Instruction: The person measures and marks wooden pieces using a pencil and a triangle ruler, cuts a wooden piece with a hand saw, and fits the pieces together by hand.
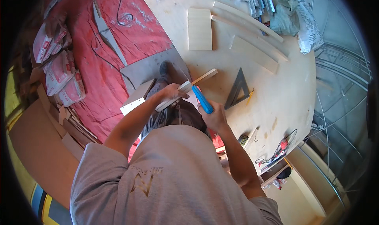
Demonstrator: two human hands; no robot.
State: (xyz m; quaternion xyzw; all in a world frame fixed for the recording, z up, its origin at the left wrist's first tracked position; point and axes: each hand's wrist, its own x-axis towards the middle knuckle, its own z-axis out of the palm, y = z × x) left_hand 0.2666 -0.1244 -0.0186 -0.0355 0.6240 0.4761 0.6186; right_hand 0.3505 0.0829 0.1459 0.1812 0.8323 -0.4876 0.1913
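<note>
Gripping a pale wooden strip point(184, 86) in the closed left hand point(172, 92), slanting it lengthwise, forward and right of that hand. Holding a blue-handled tool point(202, 99) in the curled right hand point(214, 116), aimed forward-left, crosswise to the strip, just ahead of that hand.

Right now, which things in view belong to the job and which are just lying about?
Job: blue-handled tool (right hand); pale wood piece (left hand); probably also set square, pencil.
Apparently just lying about: red-and-white sacks, white bag.
</note>
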